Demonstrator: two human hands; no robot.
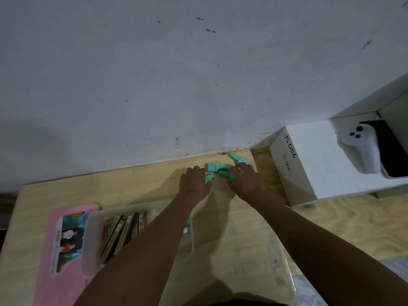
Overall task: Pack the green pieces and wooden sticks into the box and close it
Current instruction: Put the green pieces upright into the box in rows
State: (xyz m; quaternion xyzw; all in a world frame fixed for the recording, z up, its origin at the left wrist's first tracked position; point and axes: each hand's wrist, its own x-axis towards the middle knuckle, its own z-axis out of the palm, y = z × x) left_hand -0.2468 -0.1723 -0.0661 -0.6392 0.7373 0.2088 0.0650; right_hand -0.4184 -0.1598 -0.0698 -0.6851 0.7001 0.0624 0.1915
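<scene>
grip, left hand: left hand (194, 184) lies palm down at the far edge of the table, fingers curled over a green piece (209, 177) that pokes out under the fingertips; whether it is actually pinched, i cannot tell.
grip, right hand: right hand (247, 180) is also palm down, fingers bent onto the cluster of green pieces (217, 167) — one piece sits under its fingertips, but a firm hold cannot be made out.
green pieces: a small group gathered between and just ahead of the two hands, near the wall; one more (239, 159) lies a little further right, close to the table's far corner.
box: translucent, open-topped box (92, 244) sits near the person on the left side of the table, partly hidden by the left forearm.
wooden sticks: several wooden sticks (123, 228) lie side by side inside the box, slanted.
lid: pink lid (46, 261) with a printed picture label lies flat just left of the box, touching or nearly touching it.
table: light wooden table (110, 188) set against a pale, scuffed wall (154, 85).
right side: white carton (320, 164) with handwritten marks stands well apart from the box — just right of the hands.
</scene>
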